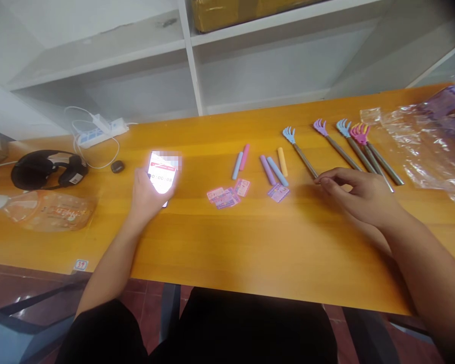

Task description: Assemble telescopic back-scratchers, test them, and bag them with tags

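Note:
My left hand (pixel 146 199) is wrapped round a smartphone (pixel 161 174) whose bright screen shows a running-time display. My right hand (pixel 358 194) pinches the lower end of a back scratcher (pixel 301 154) with a light blue claw and a metal rod. Beyond that hand lie a purple-clawed back scratcher (pixel 335 144), a second blue one (pixel 358 146) and a pink one (pixel 364 139) with yellow showing behind its claw. Between my hands are several coloured tubes, among them a purple tube (pixel 267 170) and a yellow tube (pixel 282 162). Small printed cards (pixel 227 198) lie just below them.
Crumpled clear plastic bags (pixel 413 141) and purple packaging (pixel 449 108) cover the right end of the wooden table (pixel 227 253). On the left are a plastic bottle (pixel 47 210), a black head strap (pixel 49 169), a small black case (pixel 117 166) and a power strip (pixel 102 132). White shelving stands behind.

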### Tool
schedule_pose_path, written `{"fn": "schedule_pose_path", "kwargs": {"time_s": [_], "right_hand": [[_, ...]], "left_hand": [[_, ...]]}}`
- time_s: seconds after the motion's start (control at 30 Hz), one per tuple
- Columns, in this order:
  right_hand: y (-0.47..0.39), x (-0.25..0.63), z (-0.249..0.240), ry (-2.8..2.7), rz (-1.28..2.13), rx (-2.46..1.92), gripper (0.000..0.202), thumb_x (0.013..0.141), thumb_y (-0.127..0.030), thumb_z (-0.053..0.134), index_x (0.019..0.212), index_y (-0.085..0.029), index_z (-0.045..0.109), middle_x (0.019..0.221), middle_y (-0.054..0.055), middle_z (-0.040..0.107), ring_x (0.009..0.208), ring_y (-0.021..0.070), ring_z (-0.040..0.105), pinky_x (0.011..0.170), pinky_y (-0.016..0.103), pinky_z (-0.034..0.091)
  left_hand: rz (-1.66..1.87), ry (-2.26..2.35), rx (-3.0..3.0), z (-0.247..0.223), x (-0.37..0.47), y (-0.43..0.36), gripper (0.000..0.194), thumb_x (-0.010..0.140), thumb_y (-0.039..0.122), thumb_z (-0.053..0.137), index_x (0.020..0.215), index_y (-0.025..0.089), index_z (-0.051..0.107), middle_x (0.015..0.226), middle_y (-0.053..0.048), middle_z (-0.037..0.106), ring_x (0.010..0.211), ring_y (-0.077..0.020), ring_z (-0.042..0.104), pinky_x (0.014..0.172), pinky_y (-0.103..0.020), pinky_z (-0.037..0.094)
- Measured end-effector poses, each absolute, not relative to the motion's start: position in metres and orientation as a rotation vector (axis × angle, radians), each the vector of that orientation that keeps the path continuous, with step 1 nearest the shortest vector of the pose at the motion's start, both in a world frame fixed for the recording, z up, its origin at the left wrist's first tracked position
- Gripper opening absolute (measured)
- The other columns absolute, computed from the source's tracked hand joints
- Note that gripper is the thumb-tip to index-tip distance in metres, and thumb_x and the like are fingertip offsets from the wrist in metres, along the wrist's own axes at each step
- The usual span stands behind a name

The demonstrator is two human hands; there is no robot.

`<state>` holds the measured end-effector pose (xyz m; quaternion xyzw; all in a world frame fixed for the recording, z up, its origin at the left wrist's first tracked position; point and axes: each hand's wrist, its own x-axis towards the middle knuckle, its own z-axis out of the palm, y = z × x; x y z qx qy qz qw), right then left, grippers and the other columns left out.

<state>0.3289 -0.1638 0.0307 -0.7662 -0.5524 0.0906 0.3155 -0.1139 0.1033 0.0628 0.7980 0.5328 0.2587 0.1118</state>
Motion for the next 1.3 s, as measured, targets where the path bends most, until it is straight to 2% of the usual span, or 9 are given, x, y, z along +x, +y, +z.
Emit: {"fn": "schedule_pose_path", "kwargs": {"time_s": [0.57,0.8,1.3], "right_hand": [[-0.1641,0.3297,0.0303,-1.463,0.251,-2.022,0.033,0.095,-0.049,0.057,0.093,-0.022,0.075,0.083,0.006,0.078,0.062,0.0171,0.066,0.058,0.028,0.049],[-0.1646,0.3315,0.0274,-1.469,0.241,-2.022,0.035,0.096,-0.051,0.056,0.093,-0.021,0.075,0.092,0.008,0.08,0.067,0.0183,0.069,0.061,0.029,0.051],[-0.1649,0.3304,0.0294,-1.462,0.241,-2.017,0.033,0.095,-0.049,0.057,0.093,-0.021,0.075,0.087,0.008,0.08,0.067,0.0179,0.068,0.06,0.028,0.05]], "left_hand": [[0.758,1.551,2.349,0.0625,-0.1147,0.1035,0.072,0.066,0.043,0.089,0.119,0.023,0.046,0.113,-0.011,0.053,0.115,-0.0378,0.06,0.097,-0.057,0.056],[0.774,1.549,2.348,0.0631,-0.1138,0.1032,0.073,0.065,0.042,0.09,0.119,0.024,0.046,0.111,-0.009,0.052,0.113,-0.0364,0.061,0.098,-0.057,0.056],[0.744,1.567,2.341,0.0625,-0.1143,0.1044,0.073,0.065,0.043,0.09,0.12,0.022,0.045,0.112,-0.01,0.052,0.116,-0.0385,0.06,0.1,-0.059,0.055]]}}
